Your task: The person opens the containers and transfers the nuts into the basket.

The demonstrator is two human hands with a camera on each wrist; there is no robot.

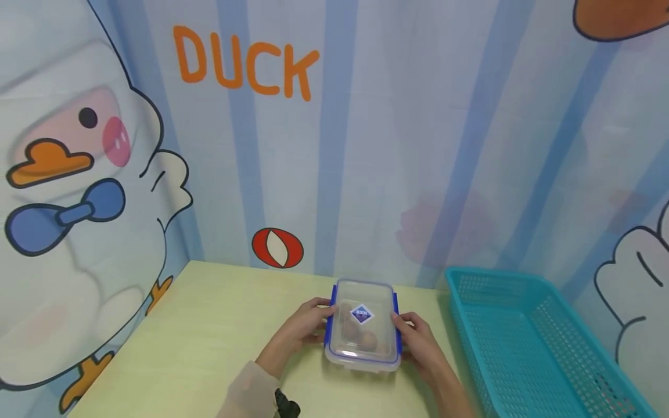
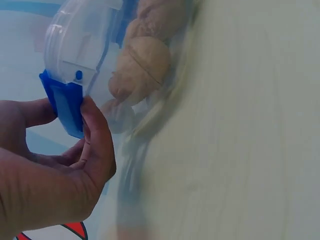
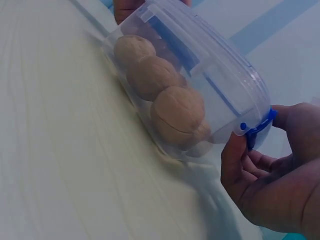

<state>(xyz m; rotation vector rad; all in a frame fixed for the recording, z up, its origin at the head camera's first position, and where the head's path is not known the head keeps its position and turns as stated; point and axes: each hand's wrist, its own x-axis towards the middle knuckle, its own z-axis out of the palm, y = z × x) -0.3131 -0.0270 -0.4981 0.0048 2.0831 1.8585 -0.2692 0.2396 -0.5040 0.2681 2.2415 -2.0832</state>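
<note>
A clear plastic food container (image 1: 387, 367) with a blue-edged lid (image 1: 360, 293) and a diamond-shaped label sits on the table between both hands. Several walnuts (image 3: 177, 116) lie inside, seen through its wall. On the container's left side my left hand (image 1: 305, 322) pinches a blue side clip (image 2: 67, 107) between thumb and fingers. The opposite blue clip (image 3: 261, 129) is pinched the same way by my right hand (image 1: 420, 343). The lid rests on top; whether the clips are fastened I cannot tell.
To the right stands a turquoise perforated plastic basket (image 1: 473, 348). The pale yellow table (image 1: 219, 325) meets a striped blue curtain (image 1: 376, 174) with duck drawings just behind the container.
</note>
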